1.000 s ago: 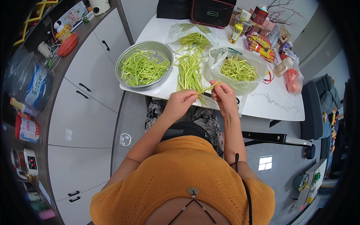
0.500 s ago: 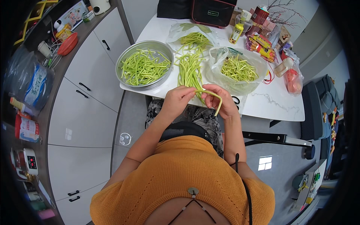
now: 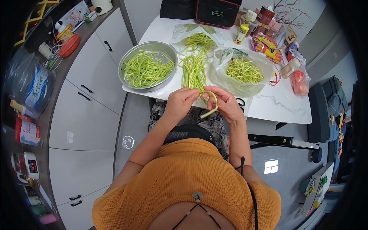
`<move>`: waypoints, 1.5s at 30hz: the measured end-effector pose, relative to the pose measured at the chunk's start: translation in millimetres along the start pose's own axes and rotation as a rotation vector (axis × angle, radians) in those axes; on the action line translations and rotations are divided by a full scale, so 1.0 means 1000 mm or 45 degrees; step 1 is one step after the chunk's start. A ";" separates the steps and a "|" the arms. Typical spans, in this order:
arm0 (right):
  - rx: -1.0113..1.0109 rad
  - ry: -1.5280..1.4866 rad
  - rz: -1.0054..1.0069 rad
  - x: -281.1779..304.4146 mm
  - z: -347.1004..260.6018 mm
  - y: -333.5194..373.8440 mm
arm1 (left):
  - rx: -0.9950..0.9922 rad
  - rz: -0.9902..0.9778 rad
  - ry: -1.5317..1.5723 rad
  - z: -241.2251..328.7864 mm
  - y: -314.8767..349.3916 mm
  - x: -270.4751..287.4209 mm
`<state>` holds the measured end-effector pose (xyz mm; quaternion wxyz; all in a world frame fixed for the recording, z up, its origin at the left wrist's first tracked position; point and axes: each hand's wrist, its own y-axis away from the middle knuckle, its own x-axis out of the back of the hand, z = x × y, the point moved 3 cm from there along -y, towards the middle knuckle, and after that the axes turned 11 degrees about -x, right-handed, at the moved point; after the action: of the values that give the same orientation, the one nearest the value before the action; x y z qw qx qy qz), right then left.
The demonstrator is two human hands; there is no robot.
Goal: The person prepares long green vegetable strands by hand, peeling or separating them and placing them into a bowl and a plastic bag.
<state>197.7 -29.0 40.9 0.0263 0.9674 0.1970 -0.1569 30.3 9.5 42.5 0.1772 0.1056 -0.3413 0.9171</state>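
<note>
Both of my hands are at the near edge of the table, pinching one long green vegetable stem (image 3: pixel 216 102). My left hand (image 3: pixel 178 102) grips it between thumb and fingertips. My right hand (image 3: pixel 226 104) holds it close beside the left fingers, and the stem loops round with its thick end hanging toward me. Just beyond lies a bundle of long green stems (image 3: pixel 193 73). To the left, a round metal pan (image 3: pixel 173 73) contains short cut pieces. On the right, an open clear plastic bag (image 3: pixel 264 67) holds more short yellowish pieces.
Behind the bundle is a white plastic bag (image 3: pixel 178 34) with stems spilling out. Black-handled scissors (image 3: pixel 240 102) lie by my right hand. A yellow bottle (image 3: pixel 241 33), snack packets (image 3: pixel 268 48) and a black case (image 3: pixel 216 13) stand farther back. White cabinets (image 3: pixel 84 119) line the left.
My right hand has bent the stem further; its free end has swung left, toward my body, and now curls round. My left hand has stayed in place.
</note>
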 end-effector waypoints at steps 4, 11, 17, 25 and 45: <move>-0.006 0.038 0.177 0.004 0.004 -0.001 | -0.029 -0.035 -0.040 -0.001 0.001 -0.002; -0.032 -0.127 0.282 0.015 0.014 0.000 | -0.026 -0.104 -0.018 0.000 0.003 -0.007; -0.055 -0.131 0.377 0.017 0.015 -0.003 | 0.044 -0.036 0.084 0.003 0.002 -0.010; -0.010 -0.219 0.487 0.018 0.002 -0.001 | 0.183 -0.023 0.122 -0.003 0.003 -0.004; 0.047 0.024 0.638 0.024 0.004 -0.005 | 0.113 -0.167 0.274 -0.015 0.001 -0.010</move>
<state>215.8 -15.8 29.6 0.0447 0.9878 -0.0516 -0.1400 37.8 16.1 27.3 0.2675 0.0364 -0.2717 0.9237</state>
